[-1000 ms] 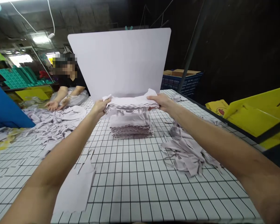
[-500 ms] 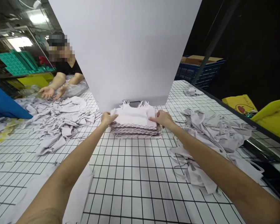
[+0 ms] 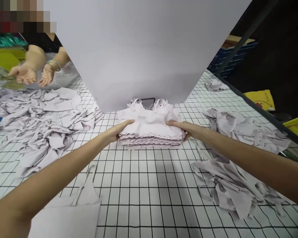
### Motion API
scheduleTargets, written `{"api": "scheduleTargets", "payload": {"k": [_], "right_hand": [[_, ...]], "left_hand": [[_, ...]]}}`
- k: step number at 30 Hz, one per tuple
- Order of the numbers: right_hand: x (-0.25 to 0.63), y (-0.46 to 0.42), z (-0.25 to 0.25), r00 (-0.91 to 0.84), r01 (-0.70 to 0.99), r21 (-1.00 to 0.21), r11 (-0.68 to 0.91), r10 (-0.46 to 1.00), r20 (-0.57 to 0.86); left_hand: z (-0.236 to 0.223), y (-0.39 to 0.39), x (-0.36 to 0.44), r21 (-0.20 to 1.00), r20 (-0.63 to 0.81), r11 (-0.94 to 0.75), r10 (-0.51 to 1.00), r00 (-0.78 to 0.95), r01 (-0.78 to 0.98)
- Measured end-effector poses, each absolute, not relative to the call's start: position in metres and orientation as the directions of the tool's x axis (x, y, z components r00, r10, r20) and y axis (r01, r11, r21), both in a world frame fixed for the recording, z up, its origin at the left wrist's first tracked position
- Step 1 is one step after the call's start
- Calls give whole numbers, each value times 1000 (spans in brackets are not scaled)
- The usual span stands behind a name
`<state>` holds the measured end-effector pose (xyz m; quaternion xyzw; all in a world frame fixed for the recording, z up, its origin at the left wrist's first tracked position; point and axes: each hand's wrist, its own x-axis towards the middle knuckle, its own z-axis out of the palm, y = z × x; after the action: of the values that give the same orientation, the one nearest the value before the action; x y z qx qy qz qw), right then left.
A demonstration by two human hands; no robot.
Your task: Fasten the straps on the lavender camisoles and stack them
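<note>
A stack of pale strappy tops (image 3: pixel 149 124) lies on the grid-patterned table, straps at the far side and wavy hems towards me. My left hand (image 3: pixel 118 130) grips the stack's left side, thumb on top and fingers mostly hidden at the edge. On the right side my right hand (image 3: pixel 182 128) holds it the same way, with fingertips showing under the edge. Another pale top (image 3: pixel 69 215) with a thin strap lies flat near my left forearm.
A large pale panel (image 3: pixel 146 49) hangs beyond the stack. Loose pale garments lie in a heap (image 3: pixel 49 122) at left and another (image 3: pixel 233 185) at right. Across the table are a co-worker's hands (image 3: pixel 34 74), palms up. A yellow bag (image 3: pixel 259 100) is beyond the right edge.
The view has tilted down and come closer to the stack. Both my hands stay on its sides, thumbs now further in over the top. The co-worker's hands remain held out.
</note>
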<state>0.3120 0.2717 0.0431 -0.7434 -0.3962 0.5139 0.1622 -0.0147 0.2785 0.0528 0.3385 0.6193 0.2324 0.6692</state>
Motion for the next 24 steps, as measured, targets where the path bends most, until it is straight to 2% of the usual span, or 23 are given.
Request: {"api": "scheduleTargets", "payload": {"k": [2,5,8,11,15,20,24], "right_hand": [[311,270,45,109,276,-659,-699,704,-701],[305,266,49,46,104,-699,-708,705,-707],[296,263,63,52,97,-702,-705,708,-704],[281,261,89,-19,82,-737,-671,738,-674],[240,263,136,-162,-24,-747,-665,740,-653],[141,281,181,-376,-105,-741,-663,717,-588],[37,307,205,-473,-157,-747,-646,713,-518]], "left_hand": [[56,274,-13,742,-666,667,724,177,65],[55,271,-9,701,-682,709,696,226,-68],[55,269,-6,638,-707,747,664,245,-186],[69,266,-15,634,-704,739,674,226,-229],[120,258,-62,661,-696,707,703,148,-251],[209,253,-170,698,-702,684,712,-14,-212],[266,267,-259,758,-647,644,723,-241,-103]]}}
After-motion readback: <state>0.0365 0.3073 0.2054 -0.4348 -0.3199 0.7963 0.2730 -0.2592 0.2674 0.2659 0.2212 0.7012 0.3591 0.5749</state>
